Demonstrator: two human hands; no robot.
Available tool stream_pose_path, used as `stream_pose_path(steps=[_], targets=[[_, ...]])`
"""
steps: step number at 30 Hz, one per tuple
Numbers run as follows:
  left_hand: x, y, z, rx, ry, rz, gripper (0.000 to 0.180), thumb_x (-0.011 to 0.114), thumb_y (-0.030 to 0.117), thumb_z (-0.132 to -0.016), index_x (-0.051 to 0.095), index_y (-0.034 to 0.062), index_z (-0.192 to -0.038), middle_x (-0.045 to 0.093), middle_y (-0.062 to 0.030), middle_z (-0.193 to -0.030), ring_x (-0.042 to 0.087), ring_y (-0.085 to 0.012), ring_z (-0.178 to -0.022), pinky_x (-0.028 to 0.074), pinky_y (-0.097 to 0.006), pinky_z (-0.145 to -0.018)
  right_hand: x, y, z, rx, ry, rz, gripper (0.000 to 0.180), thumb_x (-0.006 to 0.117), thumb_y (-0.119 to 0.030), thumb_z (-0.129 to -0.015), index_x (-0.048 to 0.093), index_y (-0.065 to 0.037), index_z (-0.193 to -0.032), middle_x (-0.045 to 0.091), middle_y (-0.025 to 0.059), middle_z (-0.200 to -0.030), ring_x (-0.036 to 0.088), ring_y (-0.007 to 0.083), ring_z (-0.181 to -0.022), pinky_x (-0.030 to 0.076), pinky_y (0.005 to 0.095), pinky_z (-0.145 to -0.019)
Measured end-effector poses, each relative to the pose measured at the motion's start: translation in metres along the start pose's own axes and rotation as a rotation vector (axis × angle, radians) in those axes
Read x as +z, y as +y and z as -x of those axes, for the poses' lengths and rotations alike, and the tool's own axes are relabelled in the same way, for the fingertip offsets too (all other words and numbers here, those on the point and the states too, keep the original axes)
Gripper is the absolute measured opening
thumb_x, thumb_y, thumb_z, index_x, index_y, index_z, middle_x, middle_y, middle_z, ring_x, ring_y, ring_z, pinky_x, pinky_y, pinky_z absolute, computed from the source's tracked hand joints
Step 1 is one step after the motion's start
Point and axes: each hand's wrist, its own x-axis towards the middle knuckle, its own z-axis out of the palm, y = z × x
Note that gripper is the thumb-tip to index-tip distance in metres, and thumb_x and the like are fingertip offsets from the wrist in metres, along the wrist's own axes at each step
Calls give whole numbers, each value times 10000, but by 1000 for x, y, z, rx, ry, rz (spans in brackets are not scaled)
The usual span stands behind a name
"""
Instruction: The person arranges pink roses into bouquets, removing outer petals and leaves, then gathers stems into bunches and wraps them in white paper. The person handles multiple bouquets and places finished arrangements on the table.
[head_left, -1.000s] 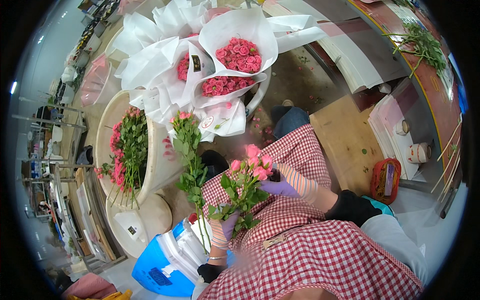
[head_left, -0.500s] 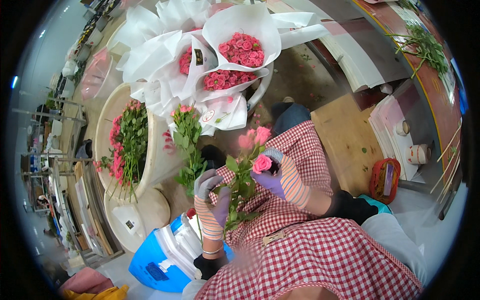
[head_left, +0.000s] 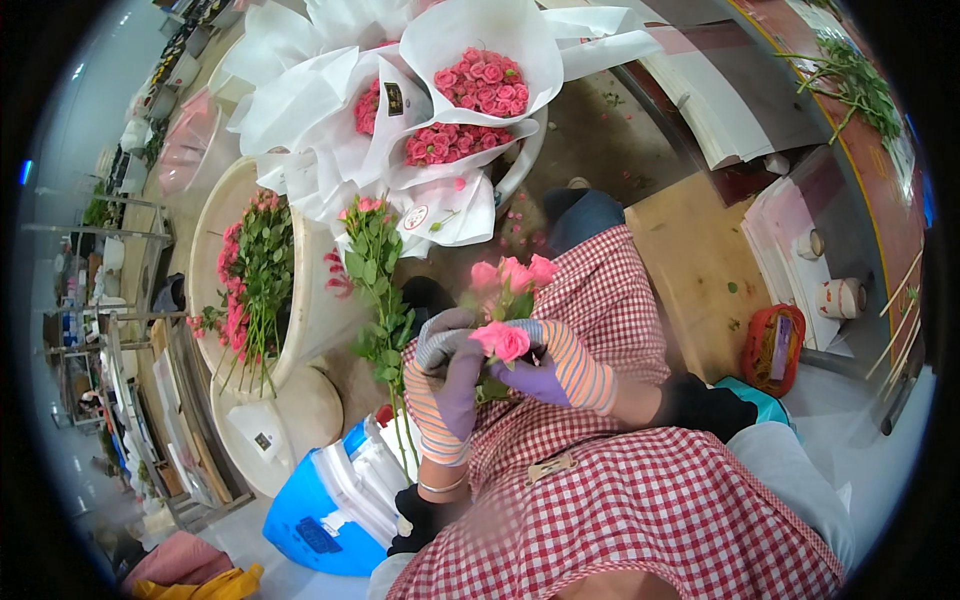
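Striped gloves with purple palms cover both hands. My left hand [head_left: 446,375] is closed around the leafy stems of a small spray of pink roses [head_left: 503,342] in front of my lap. From the right, my right hand [head_left: 558,368] meets it, its fingers curled in just under the nearest bloom. More pink blooms [head_left: 514,273] of the spray stick out beyond my fingers, slightly blurred. The stems between the hands are mostly hidden. Just left of my left hand stands another leafy bunch of roses [head_left: 374,262], its stems running down beside my wrist.
A cream tub [head_left: 325,290] at left holds many roses [head_left: 258,270]. Wrapped bouquets in white paper [head_left: 480,25] crowd the far side. A blue and white box [head_left: 318,520] sits by my left forearm. At right are a red basket [head_left: 772,350] and cut greenery [head_left: 860,90] on a table.
My hands have come together, the right moving left towards the left hand. The near rose has shifted left and slightly down, and the blooms beyond have spread into clearer view.
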Motion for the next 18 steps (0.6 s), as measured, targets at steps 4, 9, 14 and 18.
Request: stream_pose_path(steps=[4, 9, 14, 18], targets=[[-6, 1, -8, 121, 120, -72, 121, 550, 73, -809, 627, 4, -872, 559, -122, -1095, 531, -179, -989, 394, -307, -887, -8, 12, -2, -82, -145, 176, 160, 618, -21, -796, 611, -22, -955, 629, 53, -805, 596, 142, -740, 478, 276, -676], [-18, 12, -4, 192, -106, -388, 143, 530, 52, -796, 629, 5, -888, 529, -155, -1171, 532, -222, -1043, 383, -329, -934, -13, 14, -7, -252, -129, 529, 218, 623, -132, -781, 600, -42, -977, 626, 142, -845, 612, 285, -716, 486, 336, -639], [-17, 6, 1, -4, -123, -75, 80, 578, 57, -802, 631, 18, -847, 541, -125, -1124, 545, -195, -974, 414, -305, -872, -12, 4, -5, -268, -129, 676, 234, 640, -174, -777, 610, -46, -970, 632, 138, -826, 611, 323, -718, 494, 372, -622], [-17, 4, 7, 167, 45, -312, 114, 548, 86, -787, 591, -10, -832, 516, -138, -1167, 513, -213, -1016, 375, -333, -916, -8, 12, -8, -232, 141, 525, 174, 645, -208, -784, 631, -50, -857, 631, 136, -753, 611, 328, -661, 488, 397, -581]])
